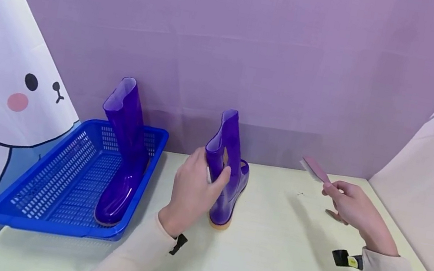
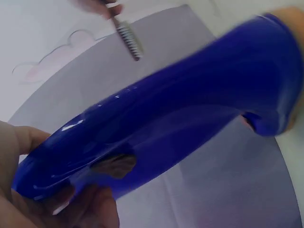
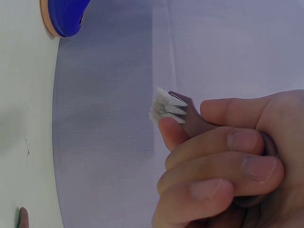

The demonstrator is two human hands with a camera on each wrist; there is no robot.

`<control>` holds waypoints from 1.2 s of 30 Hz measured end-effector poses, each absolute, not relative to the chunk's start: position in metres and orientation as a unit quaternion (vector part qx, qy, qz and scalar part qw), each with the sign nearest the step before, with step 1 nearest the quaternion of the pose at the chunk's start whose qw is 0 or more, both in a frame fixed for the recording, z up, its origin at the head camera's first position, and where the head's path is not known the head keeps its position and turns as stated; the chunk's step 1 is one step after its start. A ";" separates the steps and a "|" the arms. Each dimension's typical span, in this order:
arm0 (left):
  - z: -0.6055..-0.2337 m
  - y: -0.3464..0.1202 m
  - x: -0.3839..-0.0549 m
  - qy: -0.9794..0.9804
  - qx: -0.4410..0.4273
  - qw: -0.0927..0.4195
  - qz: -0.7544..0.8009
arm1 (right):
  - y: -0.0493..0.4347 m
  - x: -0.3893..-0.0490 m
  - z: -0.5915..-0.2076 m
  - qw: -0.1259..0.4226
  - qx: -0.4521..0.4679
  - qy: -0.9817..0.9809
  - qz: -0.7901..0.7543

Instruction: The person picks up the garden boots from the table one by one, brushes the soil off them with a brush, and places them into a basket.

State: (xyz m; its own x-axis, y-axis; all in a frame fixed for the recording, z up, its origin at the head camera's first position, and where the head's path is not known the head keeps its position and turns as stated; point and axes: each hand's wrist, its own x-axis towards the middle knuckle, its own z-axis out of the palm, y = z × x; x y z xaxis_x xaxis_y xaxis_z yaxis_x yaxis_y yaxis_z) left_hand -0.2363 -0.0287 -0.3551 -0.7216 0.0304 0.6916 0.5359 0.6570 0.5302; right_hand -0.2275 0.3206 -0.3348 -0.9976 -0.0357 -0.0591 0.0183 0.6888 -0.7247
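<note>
A purple rain boot (image 1: 226, 195) with a tan sole is at mid-table, its toe pointing away and its shaft leaning left. My left hand (image 1: 195, 190) grips the upper shaft, with the thumb at the near side. A brown smudge (image 2: 114, 165) marks the shaft in the left wrist view. Off to the right, my right hand (image 1: 350, 205) holds a brush (image 1: 315, 168) by its brownish-pink handle, fingers curled round it. Pale bristles (image 3: 166, 107) show in the right wrist view, apart from the boot. Whether the sole rests fully on the table I cannot tell.
A blue plastic basket (image 1: 52, 226) stands at the left, with a second purple boot (image 1: 117, 190) upright inside. A small brown piece (image 1: 336, 217) lies on the pale table (image 1: 263, 269) below my right hand, near dark marks (image 1: 301, 193). A purple cloth wall (image 1: 281, 69) rises behind.
</note>
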 end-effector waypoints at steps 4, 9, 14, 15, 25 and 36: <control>-0.344 -0.034 -0.242 -0.824 -0.198 0.294 -0.442 | 0.319 -0.229 -0.334 0.033 -0.006 0.920 -0.391; -0.338 -0.041 -0.250 -0.820 -0.209 0.276 -0.456 | 0.318 -0.229 -0.334 0.034 -0.006 0.919 -0.392; -0.334 -0.050 -0.251 -0.829 -0.201 0.242 -0.462 | 0.316 -0.230 -0.335 0.032 -0.005 0.922 -0.385; -0.332 -0.052 -0.251 -0.831 -0.198 0.229 -0.466 | 0.316 -0.230 -0.335 0.030 -0.008 0.923 -0.383; -0.320 -0.068 -0.244 -0.845 -0.164 0.183 -0.475 | 0.298 -0.231 -0.346 0.034 -0.027 0.915 -0.402; -0.320 -0.070 -0.246 -0.852 -0.177 0.194 -0.453 | 0.255 -0.235 -0.362 0.009 -0.101 0.883 -0.459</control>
State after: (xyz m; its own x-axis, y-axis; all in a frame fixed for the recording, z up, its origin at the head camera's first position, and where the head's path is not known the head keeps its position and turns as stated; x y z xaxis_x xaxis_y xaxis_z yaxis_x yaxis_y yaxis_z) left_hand -0.2456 -0.0702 -0.3198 -0.8621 0.1253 0.4910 0.4773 0.5264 0.7036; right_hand -0.2352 0.2545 -0.3621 -0.9796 -0.1861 0.0758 -0.1688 0.5578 -0.8126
